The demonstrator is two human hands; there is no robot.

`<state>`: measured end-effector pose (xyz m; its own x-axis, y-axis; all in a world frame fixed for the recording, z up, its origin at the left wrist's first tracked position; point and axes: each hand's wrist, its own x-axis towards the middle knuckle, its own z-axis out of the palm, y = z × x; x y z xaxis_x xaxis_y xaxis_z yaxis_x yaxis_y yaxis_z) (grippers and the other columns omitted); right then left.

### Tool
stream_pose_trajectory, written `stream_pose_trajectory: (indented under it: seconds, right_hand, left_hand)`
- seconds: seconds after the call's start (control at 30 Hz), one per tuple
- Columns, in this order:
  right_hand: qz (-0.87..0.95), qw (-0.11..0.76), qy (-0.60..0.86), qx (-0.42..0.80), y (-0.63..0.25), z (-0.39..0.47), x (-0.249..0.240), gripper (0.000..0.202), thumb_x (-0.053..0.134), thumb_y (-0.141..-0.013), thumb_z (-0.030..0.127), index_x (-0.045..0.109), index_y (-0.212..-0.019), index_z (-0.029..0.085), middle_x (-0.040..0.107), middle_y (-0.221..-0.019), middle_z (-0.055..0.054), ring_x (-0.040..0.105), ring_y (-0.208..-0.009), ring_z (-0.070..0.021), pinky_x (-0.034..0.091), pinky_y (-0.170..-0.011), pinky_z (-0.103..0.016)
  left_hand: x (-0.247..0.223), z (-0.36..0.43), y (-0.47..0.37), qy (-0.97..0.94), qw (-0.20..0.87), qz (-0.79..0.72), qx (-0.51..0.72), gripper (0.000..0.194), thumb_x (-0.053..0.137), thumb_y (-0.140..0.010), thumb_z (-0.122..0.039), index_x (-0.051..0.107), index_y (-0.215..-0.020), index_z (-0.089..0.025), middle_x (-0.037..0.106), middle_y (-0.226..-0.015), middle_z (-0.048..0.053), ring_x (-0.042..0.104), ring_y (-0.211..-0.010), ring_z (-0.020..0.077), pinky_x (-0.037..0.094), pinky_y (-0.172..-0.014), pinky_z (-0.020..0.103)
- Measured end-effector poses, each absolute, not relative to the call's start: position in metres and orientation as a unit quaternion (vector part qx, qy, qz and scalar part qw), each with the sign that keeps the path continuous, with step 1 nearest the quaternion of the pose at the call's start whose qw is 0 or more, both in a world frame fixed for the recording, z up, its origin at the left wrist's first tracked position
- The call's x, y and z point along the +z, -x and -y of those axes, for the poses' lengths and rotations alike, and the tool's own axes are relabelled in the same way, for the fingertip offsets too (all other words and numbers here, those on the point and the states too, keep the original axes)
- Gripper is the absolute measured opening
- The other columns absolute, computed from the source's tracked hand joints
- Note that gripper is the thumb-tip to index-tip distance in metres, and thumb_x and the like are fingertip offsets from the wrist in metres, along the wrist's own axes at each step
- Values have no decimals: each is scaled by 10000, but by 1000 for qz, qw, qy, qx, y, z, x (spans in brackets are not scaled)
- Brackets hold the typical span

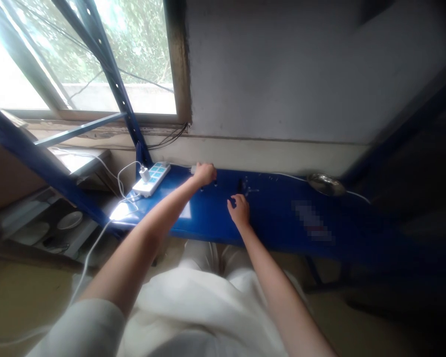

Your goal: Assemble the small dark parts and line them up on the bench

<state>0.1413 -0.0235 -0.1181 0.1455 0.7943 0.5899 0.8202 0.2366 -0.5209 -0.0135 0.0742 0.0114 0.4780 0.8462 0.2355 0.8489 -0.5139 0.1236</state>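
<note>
A blue shelf top [211, 210] runs across the view below the wall. My left hand [205, 173] is over its back part, fingers curled downward, with small dark items beneath and beside it; whatever it grips is too small to name. A white object [194, 169] lies just left of that hand. Near the middle, my right hand [239, 209] hovers above the shelf with thumb and fingers apart and nothing visible between them. Just beyond it are a small dark object [241, 186] and several small clear pieces [250, 190].
A white power strip [153, 179] with a plugged-in charger [144, 173] sits at the shelf's left end. White cables trail off the left side. A shiny metal dish [326, 183] rests at the back right. Blue uprights [124, 94] frame the shelf.
</note>
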Motion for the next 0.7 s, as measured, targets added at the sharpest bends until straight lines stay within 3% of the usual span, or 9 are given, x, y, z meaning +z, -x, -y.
stream_pose_trajectory:
  seconds: [0.3,0.7]
  right_hand:
    - [663,449,598,-24,-143,22,-124,194,431,-814,227,591,-896,153,594,-947,-110,556,-879,-199,423,-777,-324]
    - [647,462,606,-15,-144,21,-125,182,431,-799,211,589,-870,157,595,-933,-107,556,-811,-188,430,-748,-319]
  left_hand:
    - [-8,-79,32,848,6,525,-79,96,621,-648,-119,682,-707,-164,598,-953,98,482,-975,271,256,-908,438]
    - [-15,-79,32,844,-12,530,-78,96,600,-654,-110,678,-694,-150,592,-920,109,486,-931,256,238,-935,481]
